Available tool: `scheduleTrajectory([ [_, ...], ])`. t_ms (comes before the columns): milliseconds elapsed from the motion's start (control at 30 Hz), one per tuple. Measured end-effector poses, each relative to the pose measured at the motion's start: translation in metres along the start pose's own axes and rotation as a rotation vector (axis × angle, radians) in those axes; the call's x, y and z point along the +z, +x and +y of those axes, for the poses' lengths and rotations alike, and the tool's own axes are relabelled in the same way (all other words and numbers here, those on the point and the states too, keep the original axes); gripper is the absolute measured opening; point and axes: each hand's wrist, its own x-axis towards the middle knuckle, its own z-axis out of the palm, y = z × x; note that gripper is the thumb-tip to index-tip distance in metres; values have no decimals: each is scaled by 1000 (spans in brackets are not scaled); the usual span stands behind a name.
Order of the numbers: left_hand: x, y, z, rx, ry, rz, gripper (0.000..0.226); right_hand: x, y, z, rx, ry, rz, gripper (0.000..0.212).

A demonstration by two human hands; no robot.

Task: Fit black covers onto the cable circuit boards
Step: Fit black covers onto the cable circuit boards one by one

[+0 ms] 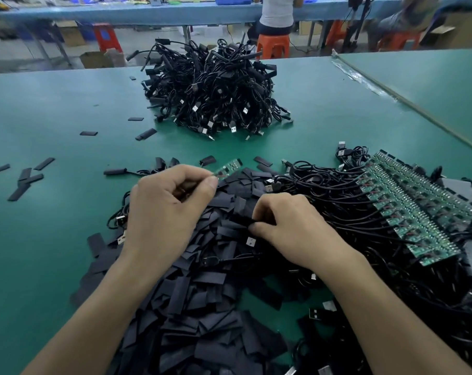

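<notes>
Left hand (164, 212) pinches a circuit board (228, 169) jutting past it; right hand (289, 226) pinches a black cover (241, 219).

Left hand (167, 209), right hand (289, 228), both bare

Head-worn wide-angle view, forward and down, close over left hand (164, 209), right hand (291, 228), green table (53, 109)

Green table (53, 104), black covers (202, 307), cable heap (216, 90), circuit boards (408, 207)
</notes>
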Motion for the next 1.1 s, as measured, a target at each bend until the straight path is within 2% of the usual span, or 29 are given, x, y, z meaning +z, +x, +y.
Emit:
scheduleTrajectory([
  [100,2,-2,-5,-85,139,-97,9,-1,1,3,33,118,55,14],
  [167,4,-4,-8,-120,211,-132,19,-2,1,5,34,154,66,26],
  [233,4,-5,-11,-132,233,-158,35,-3,1,6,20,166,91,29],
  [400,3,-3,-14,-185,126,-189,14,-5,5,7,-63,259,206,25],
  [533,7,-4,-15,-239,51,-240,14,-7,5,4,-116,497,191,21],
  [667,8,-3,-17,-258,3,-262,16,-6,6,5,-142,631,220,15],
  [833,8,-3,-15,-271,-64,-274,20,-8,3,5,-101,629,258,25],
  [1100,7,-2,-11,-304,-119,-285,21,-10,2,3,-125,604,247,21],
])
